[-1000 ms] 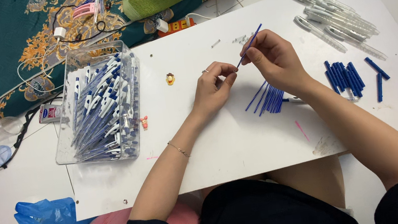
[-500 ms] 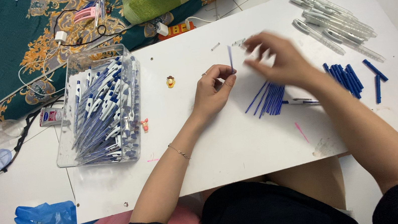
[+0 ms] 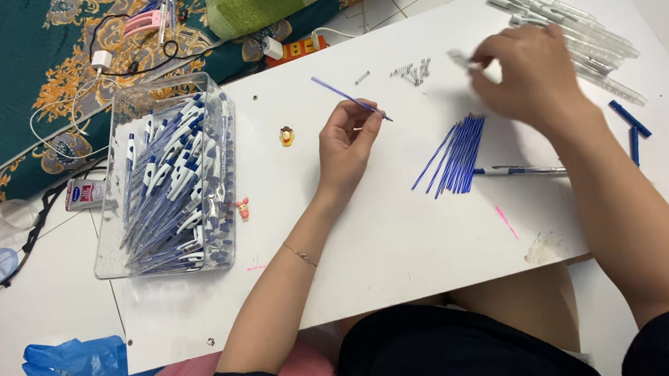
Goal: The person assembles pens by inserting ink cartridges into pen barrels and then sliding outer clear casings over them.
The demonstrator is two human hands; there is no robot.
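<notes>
Two hands (image 3: pixel 346 140), one clear bin (image 3: pixel 167 179), one white board (image 3: pixel 408 230).

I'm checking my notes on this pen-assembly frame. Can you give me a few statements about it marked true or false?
1. The left hand holds a thin blue refill. True.
2. The clear bin is empty. False: it is full of blue and white pens.
3. The right hand is over the clear pen barrels. True.
4. The loose bundle of blue refills lies inside the bin. False: it lies on the white board, between the hands.
</notes>
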